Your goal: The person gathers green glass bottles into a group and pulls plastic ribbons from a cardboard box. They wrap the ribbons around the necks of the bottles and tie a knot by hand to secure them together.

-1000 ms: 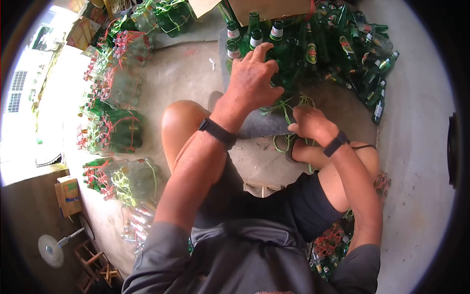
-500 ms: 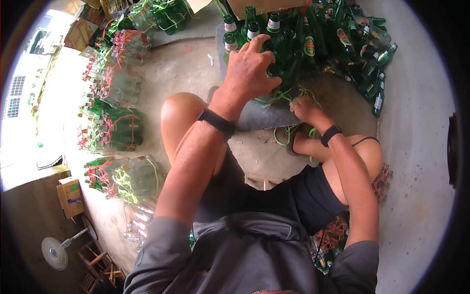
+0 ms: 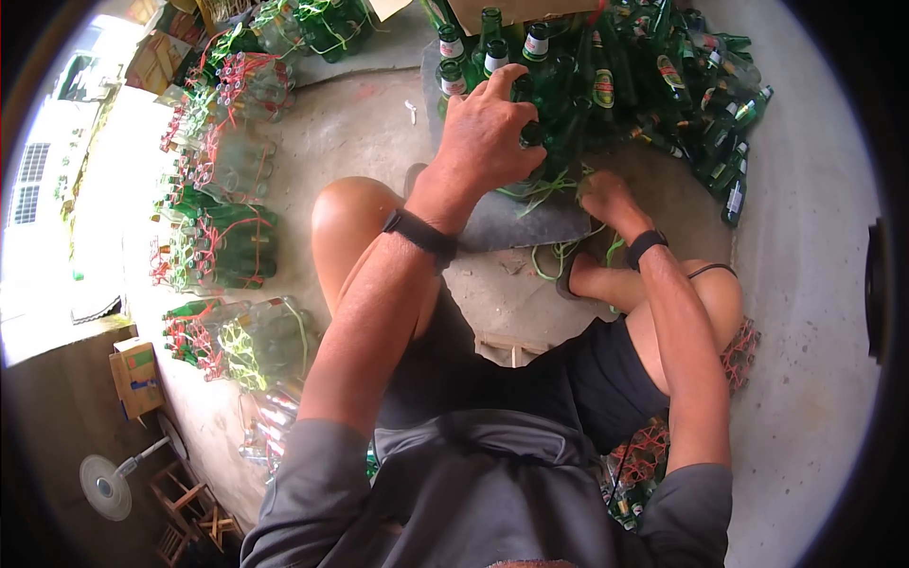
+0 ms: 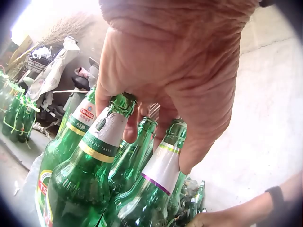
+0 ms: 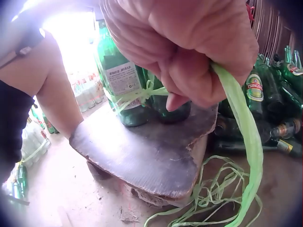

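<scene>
Several green beer bottles [image 4: 78,184] stand upright in a tight bunch on a dark worn slab [image 5: 137,153]. Over their necks my left hand [image 3: 488,137] reaches down, its fingers and thumb curled among and around them in the left wrist view. Light green plastic twine [image 5: 246,137] runs out of my right hand [image 3: 611,201], which grips it beside the bunch's base. Around the lower part of the bottles goes a band of this twine, with a knot [image 5: 149,90] near a white label. The slack end lies tangled on the floor below the slab.
Loose green bottles [image 3: 710,123] are piled at the right by the wall. Bundled bottles [image 3: 237,251] tied with red and green twine line the left side. A cardboard piece [image 3: 521,19] is behind the bunch. A fan [image 3: 104,488] and stools [image 3: 194,511] stand at lower left.
My right hand has moved forward and to the right with the twine, slightly away from the bunch. My left hand has stayed on the bottle necks.
</scene>
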The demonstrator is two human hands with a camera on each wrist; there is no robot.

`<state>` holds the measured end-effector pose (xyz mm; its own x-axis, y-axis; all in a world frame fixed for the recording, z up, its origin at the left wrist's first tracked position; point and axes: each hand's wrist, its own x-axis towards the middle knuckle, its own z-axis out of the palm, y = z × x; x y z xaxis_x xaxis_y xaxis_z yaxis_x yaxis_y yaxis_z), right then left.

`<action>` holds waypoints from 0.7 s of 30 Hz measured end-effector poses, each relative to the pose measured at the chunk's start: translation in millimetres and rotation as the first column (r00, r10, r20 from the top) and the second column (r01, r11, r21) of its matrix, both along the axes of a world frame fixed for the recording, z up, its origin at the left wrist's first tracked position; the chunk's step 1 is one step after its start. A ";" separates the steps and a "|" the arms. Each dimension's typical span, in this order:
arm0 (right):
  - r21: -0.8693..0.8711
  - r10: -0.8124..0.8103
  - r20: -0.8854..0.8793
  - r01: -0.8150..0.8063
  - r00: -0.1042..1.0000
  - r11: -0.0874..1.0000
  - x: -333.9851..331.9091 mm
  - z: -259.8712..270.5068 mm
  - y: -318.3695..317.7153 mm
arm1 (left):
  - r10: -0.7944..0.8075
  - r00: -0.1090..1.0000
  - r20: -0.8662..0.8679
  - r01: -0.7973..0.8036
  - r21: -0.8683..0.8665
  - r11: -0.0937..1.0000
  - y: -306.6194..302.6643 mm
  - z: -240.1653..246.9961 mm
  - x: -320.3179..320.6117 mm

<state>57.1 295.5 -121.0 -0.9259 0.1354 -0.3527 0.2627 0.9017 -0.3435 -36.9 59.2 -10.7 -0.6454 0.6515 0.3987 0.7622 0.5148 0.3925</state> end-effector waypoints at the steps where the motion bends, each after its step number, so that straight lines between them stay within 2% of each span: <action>1: -0.003 0.002 0.002 -0.002 1.000 1.000 -2.7 -0.6 -0.3 | 0.001 1.000 0.005 -0.001 0.002 1.000 -0.6 0.2 0.4; 4: 0.010 -0.054 0.043 0.053 0.998 0.999 -7.7 -1.0 -0.4 | 0.012 1.000 0.027 -0.011 -0.007 1.000 -0.7 0.7 1.2; 6: 0.027 -0.063 -0.018 0.063 0.998 0.998 -7.5 -2.5 -0.7 | 0.004 1.000 0.018 -0.004 0.004 1.000 -1.1 0.1 1.0; 10: 0.062 -0.031 -0.017 0.032 0.999 0.998 -13.6 -19.9 9.4 | 0.002 1.000 0.019 -0.002 0.007 1.000 -1.9 0.1 1.3; 11: 0.024 -0.047 -0.065 0.049 0.997 0.999 -14.7 -23.5 13.8 | 0.004 1.000 0.010 -0.004 0.011 1.000 -1.6 0.9 1.4; 13: -0.011 -0.061 -0.122 0.060 0.991 0.998 -16.1 -9.1 12.2 | 0.018 0.999 0.041 -0.017 -0.016 1.000 -1.5 3.4 2.9; 19: 0.081 -0.052 -0.164 0.066 0.985 0.995 -11.0 61.8 8.9 | 0.047 0.996 0.081 -0.041 -0.075 0.996 -1.5 10.5 7.8; 21: 0.103 0.002 -0.098 0.008 0.995 0.995 -13.8 92.4 6.7 | 0.047 0.997 0.066 -0.043 -0.067 0.997 -2.1 11.1 9.9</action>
